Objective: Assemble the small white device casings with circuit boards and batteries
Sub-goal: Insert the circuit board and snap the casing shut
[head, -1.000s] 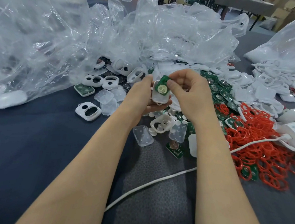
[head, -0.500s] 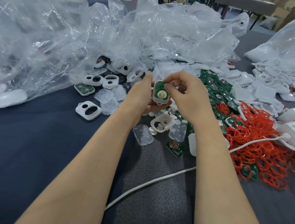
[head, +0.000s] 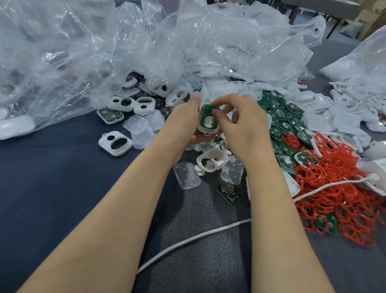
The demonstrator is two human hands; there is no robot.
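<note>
A small white casing (head: 203, 130) is held above the tabletop (head: 46, 181), gripped in the curled fingers of the left hand (head: 182, 122). A green circuit board (head: 205, 111) carrying a round battery (head: 209, 122) is seated inside and pinched at its top end by the right hand (head: 244, 127). The parts are judged light, stiff and slippery. The casing is best held by its side walls and the board by its edges.
</note>
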